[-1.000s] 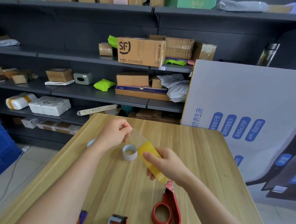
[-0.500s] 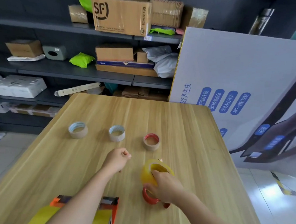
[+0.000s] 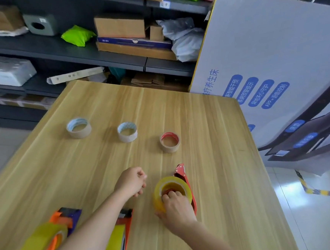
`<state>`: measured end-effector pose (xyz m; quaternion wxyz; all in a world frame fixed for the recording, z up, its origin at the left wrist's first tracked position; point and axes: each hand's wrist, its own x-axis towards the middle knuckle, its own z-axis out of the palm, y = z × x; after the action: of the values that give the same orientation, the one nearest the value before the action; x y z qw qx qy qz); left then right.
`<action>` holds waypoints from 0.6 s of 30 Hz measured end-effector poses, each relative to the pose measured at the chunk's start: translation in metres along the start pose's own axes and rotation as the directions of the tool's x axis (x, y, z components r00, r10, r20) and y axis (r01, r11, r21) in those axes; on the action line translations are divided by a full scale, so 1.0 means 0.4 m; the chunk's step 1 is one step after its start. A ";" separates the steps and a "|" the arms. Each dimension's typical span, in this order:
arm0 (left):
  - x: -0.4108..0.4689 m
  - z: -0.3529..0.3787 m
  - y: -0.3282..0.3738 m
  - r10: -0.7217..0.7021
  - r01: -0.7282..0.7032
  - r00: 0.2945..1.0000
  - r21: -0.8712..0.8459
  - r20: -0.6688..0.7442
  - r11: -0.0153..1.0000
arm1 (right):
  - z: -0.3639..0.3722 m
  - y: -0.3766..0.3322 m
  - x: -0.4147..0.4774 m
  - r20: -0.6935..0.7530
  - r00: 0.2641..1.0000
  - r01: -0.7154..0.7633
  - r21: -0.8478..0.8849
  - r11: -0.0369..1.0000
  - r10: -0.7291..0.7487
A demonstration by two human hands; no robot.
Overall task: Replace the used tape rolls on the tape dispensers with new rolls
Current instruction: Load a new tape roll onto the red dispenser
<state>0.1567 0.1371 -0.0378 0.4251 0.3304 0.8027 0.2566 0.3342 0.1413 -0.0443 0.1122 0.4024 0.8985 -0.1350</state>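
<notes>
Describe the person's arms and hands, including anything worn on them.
The left hand and right hand are bare: no gloves, rings, watch or bands show. The left forearm and right forearm are uncovered to the frame's edge, no sleeve in view.

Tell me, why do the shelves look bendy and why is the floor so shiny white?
Head view: the wide-angle lens curves the shelves; light glares off the floor tiles at right; the yellow tape roll in the bottom-left corner looks blurry; the used tape cores mid-table look sharp, with faint shadows.
</notes>
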 end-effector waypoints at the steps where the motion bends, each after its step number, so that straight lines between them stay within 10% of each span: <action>1: 0.004 0.001 -0.003 -0.004 0.004 1.000 0.004 -0.004 1.000 | 0.005 -0.001 0.005 0.008 1.000 -0.007 -0.018 1.000 0.007; 18: 0.047 0.042 -0.016 0.000 -0.007 0.992 0.053 0.123 0.999 | 0.071 0.019 0.002 -0.063 0.994 -0.083 0.109 0.991 0.091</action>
<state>0.1611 0.1492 -0.0603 0.4642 0.3581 0.7810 0.2152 0.3421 0.1373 -0.0725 0.0658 0.4510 0.8749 -0.1639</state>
